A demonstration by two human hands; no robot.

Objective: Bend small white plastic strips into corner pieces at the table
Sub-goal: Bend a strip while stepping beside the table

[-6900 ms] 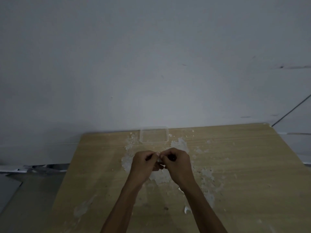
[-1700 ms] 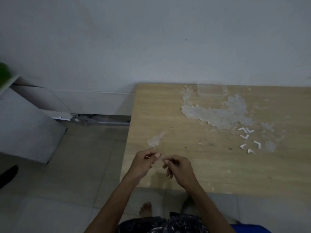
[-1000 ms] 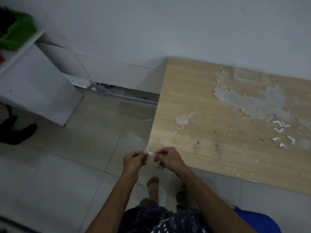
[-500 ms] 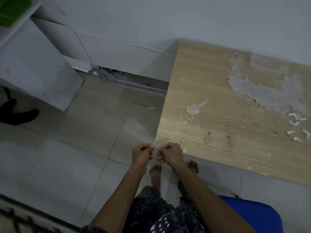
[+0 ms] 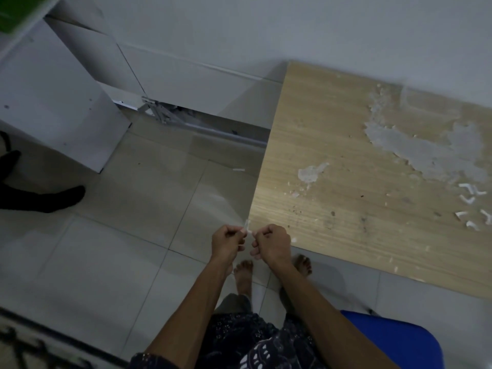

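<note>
The left hand (image 5: 227, 242) and right hand (image 5: 271, 243) are both pinching 1 small white plastic strip (image 5: 247, 227) off the wooden table's (image 5: 346, 209) 7 o'clock corner, bending it. Next, likely completing the crease and joining the finished white corner pieces (image 5: 472, 206) at 3 o'clock.

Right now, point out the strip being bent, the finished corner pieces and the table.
strip (image 5: 247, 227), head view, upper end above the fingers
corner pieces (image 5: 470, 194), head view, one white piece
table (image 5: 346, 145), head view, bare wood
</note>
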